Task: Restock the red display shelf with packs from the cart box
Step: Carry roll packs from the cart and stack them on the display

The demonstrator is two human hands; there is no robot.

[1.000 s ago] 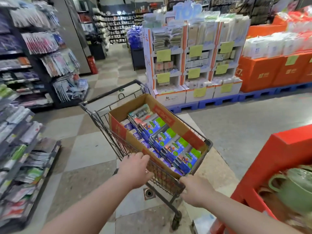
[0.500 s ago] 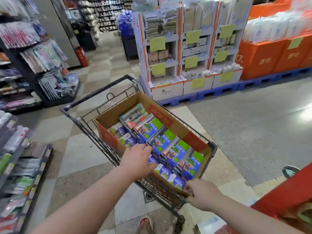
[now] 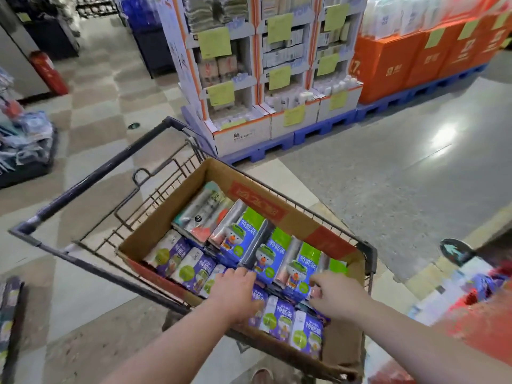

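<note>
Now lying in rows in the cart box (image 3: 177, 212), the packs (image 3: 243, 241) meet the left hand (image 3: 235, 289) and right hand (image 3: 339, 299); whether the fingers (image 3: 240, 275) grip or merely touch cannot be told. Best practice: pinch one pack by its edges, then swing toward the blurred red display shelf (image 3: 482, 325) at right.

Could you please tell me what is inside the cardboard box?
Blue packs, purple packs and a grey pack at the far end. The left hand and right hand cover some; anything beneath is hidden.
</note>
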